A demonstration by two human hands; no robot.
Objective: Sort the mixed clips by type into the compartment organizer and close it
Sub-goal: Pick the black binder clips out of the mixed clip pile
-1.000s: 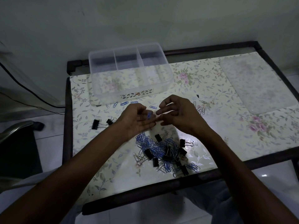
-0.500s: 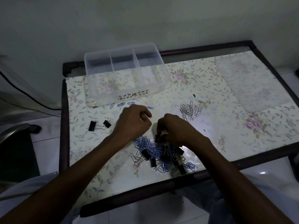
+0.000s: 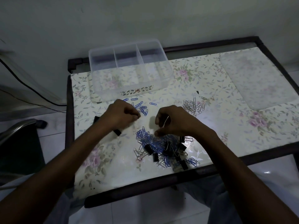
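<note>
Head view dim, left hand [image 3: 120, 115] covers black binder clips [image 3: 116, 132]

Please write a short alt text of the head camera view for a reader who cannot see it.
Two hands, left hand and right hand, work over a mixed pile of clips on a floral table. Behind them an open clear organizer stands with three compartments, apparently empty.

More blue clips [image 3: 141, 107] beside left hand [image 3: 120, 114]
</note>
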